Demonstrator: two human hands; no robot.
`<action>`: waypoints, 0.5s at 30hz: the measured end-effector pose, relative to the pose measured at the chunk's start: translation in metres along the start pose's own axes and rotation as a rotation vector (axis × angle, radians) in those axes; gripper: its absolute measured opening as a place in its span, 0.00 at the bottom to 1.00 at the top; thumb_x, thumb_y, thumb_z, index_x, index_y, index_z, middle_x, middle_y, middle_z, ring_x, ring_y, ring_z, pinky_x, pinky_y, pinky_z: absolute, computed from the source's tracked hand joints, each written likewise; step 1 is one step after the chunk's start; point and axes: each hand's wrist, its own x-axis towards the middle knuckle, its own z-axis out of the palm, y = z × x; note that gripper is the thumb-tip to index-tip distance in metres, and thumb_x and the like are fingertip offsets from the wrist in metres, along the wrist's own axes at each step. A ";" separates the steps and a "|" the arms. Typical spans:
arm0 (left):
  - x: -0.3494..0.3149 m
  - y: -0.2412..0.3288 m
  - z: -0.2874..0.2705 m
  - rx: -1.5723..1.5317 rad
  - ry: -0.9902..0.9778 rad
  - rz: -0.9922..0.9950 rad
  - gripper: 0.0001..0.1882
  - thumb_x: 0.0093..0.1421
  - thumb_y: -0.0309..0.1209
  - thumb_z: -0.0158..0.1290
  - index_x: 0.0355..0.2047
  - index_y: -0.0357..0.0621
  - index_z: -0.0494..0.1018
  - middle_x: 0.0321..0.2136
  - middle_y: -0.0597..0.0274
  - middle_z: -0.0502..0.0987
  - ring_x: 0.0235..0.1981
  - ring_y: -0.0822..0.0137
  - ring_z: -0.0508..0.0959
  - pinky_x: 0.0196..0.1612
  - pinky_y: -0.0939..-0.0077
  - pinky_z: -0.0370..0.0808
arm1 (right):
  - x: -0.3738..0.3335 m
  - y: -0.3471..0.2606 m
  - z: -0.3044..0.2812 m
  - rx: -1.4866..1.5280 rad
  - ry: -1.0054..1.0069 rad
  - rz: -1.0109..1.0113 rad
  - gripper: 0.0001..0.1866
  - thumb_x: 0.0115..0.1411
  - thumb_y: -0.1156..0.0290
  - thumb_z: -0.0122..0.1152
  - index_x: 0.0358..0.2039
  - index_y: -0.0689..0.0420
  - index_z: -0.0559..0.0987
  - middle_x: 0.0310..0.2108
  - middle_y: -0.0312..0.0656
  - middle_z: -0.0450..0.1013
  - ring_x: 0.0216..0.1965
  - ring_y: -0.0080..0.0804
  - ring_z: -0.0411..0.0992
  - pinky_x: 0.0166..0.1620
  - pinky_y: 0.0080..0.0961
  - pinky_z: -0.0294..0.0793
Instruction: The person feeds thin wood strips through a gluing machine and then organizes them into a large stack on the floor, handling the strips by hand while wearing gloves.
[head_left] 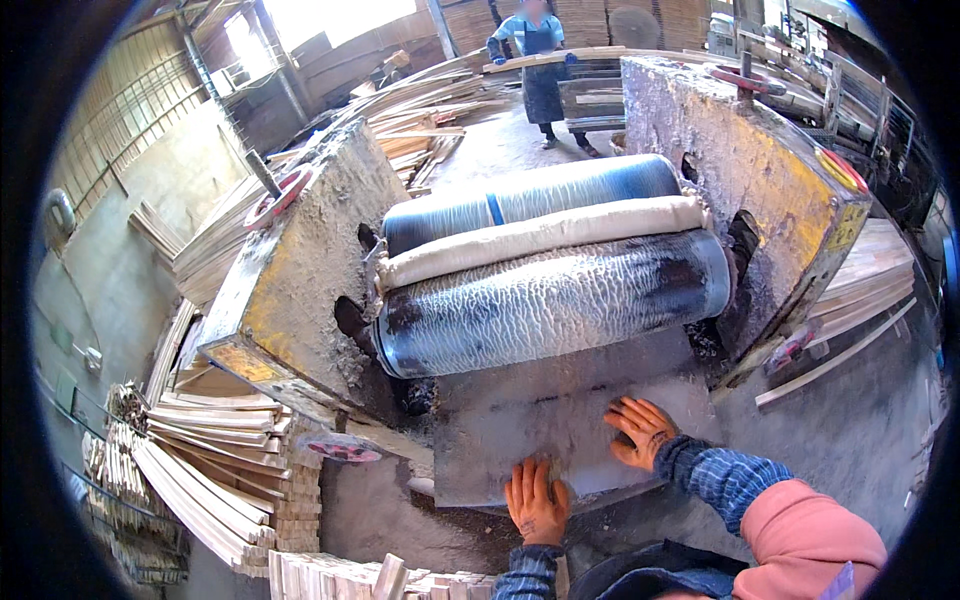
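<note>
My left hand [537, 503], in an orange glove, lies flat with fingers stretched on the near edge of a grey metal plate [500, 415]. Farther right, my right hand [640, 435], gloved alike, rests palm down on the same plate with its fingers forward. Neither hand holds anything. Just beyond the plate lies a dark front roller [560, 300] streaked with a whitish coating. A blue-streaked rear roller [590, 190] sits behind it, and a thick cream-coloured roll [540, 240] runs along the gap between them. My hands are apart from the rollers.
Crusted, yellow-patched machine sides [310, 265] flank the rollers, with red handwheels [278, 198] on top. Wood strips [205, 470] are stacked at left, and more boards [865, 270] at right. Beyond the machine a co-worker [540, 60] holds a long board [560, 58].
</note>
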 end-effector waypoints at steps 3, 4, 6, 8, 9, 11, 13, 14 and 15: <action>-0.012 0.012 0.000 -0.021 0.007 0.000 0.23 0.58 0.34 0.58 0.53 0.40 0.75 0.57 0.46 0.75 0.61 0.41 0.71 0.63 0.43 0.66 | -0.001 0.007 0.004 -0.020 -0.055 0.003 0.35 0.69 0.44 0.48 0.71 0.47 0.62 0.73 0.43 0.57 0.76 0.42 0.48 0.76 0.43 0.42; -0.018 0.017 -0.001 -0.005 0.013 -0.004 0.23 0.57 0.34 0.59 0.53 0.40 0.75 0.57 0.45 0.75 0.61 0.40 0.71 0.62 0.42 0.66 | -0.001 0.011 0.001 -0.033 -0.063 0.010 0.35 0.69 0.44 0.47 0.72 0.47 0.61 0.73 0.43 0.56 0.76 0.42 0.48 0.76 0.43 0.42; -0.030 0.016 -0.008 -0.021 0.013 -0.007 0.25 0.55 0.34 0.61 0.53 0.39 0.74 0.57 0.43 0.75 0.61 0.37 0.70 0.65 0.42 0.64 | 0.002 0.009 0.002 -0.055 -0.073 -0.001 0.35 0.71 0.43 0.44 0.73 0.47 0.59 0.75 0.42 0.54 0.77 0.41 0.46 0.77 0.43 0.40; -0.048 0.022 -0.012 0.044 -0.018 -0.048 0.27 0.57 0.33 0.60 0.57 0.40 0.72 0.60 0.44 0.73 0.63 0.45 0.70 0.67 0.48 0.64 | 0.004 0.012 0.006 -0.058 -0.091 -0.002 0.35 0.71 0.43 0.43 0.73 0.47 0.59 0.75 0.42 0.53 0.77 0.40 0.45 0.77 0.42 0.40; -0.066 0.012 -0.007 0.067 -0.058 -0.012 0.31 0.57 0.38 0.60 0.60 0.42 0.71 0.61 0.45 0.71 0.65 0.43 0.67 0.68 0.46 0.61 | 0.004 0.012 0.007 -0.088 -0.076 -0.015 0.35 0.71 0.43 0.43 0.73 0.48 0.59 0.75 0.41 0.52 0.77 0.40 0.45 0.77 0.42 0.39; -0.093 0.001 -0.005 0.125 -0.142 0.039 0.38 0.57 0.48 0.61 0.66 0.47 0.68 0.65 0.47 0.67 0.69 0.40 0.60 0.72 0.42 0.55 | 0.001 0.010 0.011 -0.076 -0.038 -0.014 0.34 0.71 0.45 0.45 0.71 0.48 0.62 0.74 0.42 0.55 0.76 0.41 0.48 0.76 0.42 0.43; -0.103 0.016 -0.015 -0.001 -0.104 -0.116 0.32 0.58 0.45 0.59 0.61 0.45 0.71 0.63 0.45 0.69 0.67 0.39 0.63 0.71 0.47 0.58 | -0.002 0.013 0.012 -0.074 -0.017 -0.007 0.33 0.70 0.46 0.47 0.71 0.47 0.63 0.73 0.41 0.57 0.75 0.40 0.50 0.76 0.42 0.46; -0.105 0.025 -0.026 -0.053 -0.082 -0.201 0.30 0.59 0.44 0.59 0.58 0.44 0.73 0.62 0.43 0.70 0.66 0.39 0.64 0.71 0.50 0.60 | -0.002 0.012 0.012 -0.066 -0.021 -0.002 0.34 0.70 0.45 0.46 0.71 0.47 0.63 0.73 0.41 0.56 0.75 0.40 0.49 0.76 0.42 0.44; -0.121 0.013 -0.021 -0.044 -0.044 -0.191 0.28 0.59 0.43 0.59 0.57 0.42 0.73 0.59 0.44 0.71 0.63 0.39 0.66 0.68 0.49 0.62 | -0.002 0.011 0.011 -0.059 -0.025 -0.001 0.34 0.70 0.44 0.45 0.71 0.47 0.63 0.74 0.41 0.56 0.76 0.39 0.48 0.77 0.41 0.42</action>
